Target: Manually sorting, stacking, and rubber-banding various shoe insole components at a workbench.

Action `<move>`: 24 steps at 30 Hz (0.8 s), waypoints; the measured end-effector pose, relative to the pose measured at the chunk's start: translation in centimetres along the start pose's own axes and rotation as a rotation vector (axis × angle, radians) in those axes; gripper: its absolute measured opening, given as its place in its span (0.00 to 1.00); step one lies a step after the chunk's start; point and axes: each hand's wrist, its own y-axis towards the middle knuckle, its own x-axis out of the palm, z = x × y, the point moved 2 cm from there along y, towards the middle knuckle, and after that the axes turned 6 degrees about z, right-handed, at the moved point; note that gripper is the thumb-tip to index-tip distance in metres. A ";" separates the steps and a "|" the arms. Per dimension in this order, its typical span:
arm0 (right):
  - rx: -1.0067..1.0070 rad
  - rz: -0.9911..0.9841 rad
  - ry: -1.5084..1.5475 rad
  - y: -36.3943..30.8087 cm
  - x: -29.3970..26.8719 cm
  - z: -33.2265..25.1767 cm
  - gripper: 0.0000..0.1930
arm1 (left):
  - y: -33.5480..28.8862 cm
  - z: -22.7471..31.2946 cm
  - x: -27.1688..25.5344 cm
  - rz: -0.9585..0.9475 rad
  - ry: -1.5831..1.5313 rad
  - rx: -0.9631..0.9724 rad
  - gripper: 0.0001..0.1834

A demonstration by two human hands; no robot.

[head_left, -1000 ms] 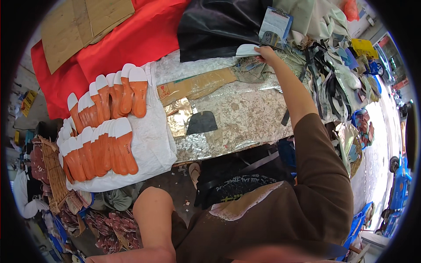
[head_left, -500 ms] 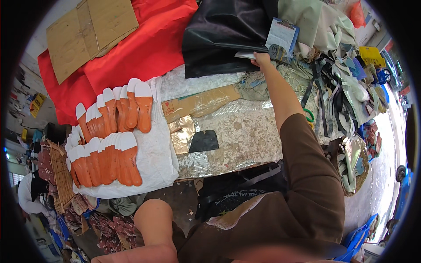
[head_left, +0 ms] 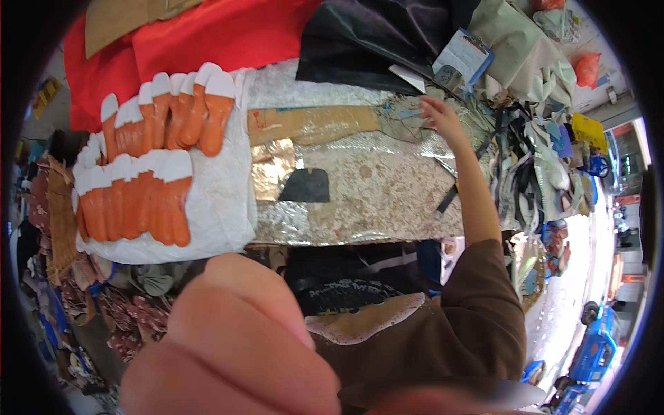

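Note:
My right hand (head_left: 443, 119) reaches over the far right part of the table, fingers apart and holding nothing. Just beyond its fingertips, a white sheet (head_left: 407, 77) sticks out by the edge of a large black leather-like sheet (head_left: 373, 41). A clipboard with paper (head_left: 462, 57) lies beside them. Below that forearm, to its left, rests a tool with a black handle (head_left: 448, 198). Close to the camera, the bare skin of my left hand or arm (head_left: 235, 339) fills the lower left; its fingers cannot be made out. A black cut piece (head_left: 304, 185) lies mid-table.
Rows of orange and white insoles (head_left: 166, 200) lie on a white cloth (head_left: 225, 225) at the left. Red material (head_left: 228, 38) and cardboard (head_left: 117, 28) lie behind. Grey-green material (head_left: 519, 48) and tangled strips (head_left: 529, 166) crowd the right.
My right hand has let go of the white sheet and drawn slightly back and right. My left hand or arm has come up much nearer the camera. The view has shifted, so the table sits higher.

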 end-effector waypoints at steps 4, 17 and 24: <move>-0.055 -0.190 -0.047 -7.9 0.4 -0.8 0.18 | -1.5 0.4 -0.9 -0.015 -0.134 0.014 0.05; -0.118 -0.259 -0.209 -16.7 2.4 -3.2 0.18 | -2.7 -1.4 2.2 -0.136 -0.306 0.090 0.10; -0.085 -0.135 -0.243 -19.1 0.8 -0.9 0.17 | -4.8 2.5 -2.6 -0.144 -0.207 0.110 0.14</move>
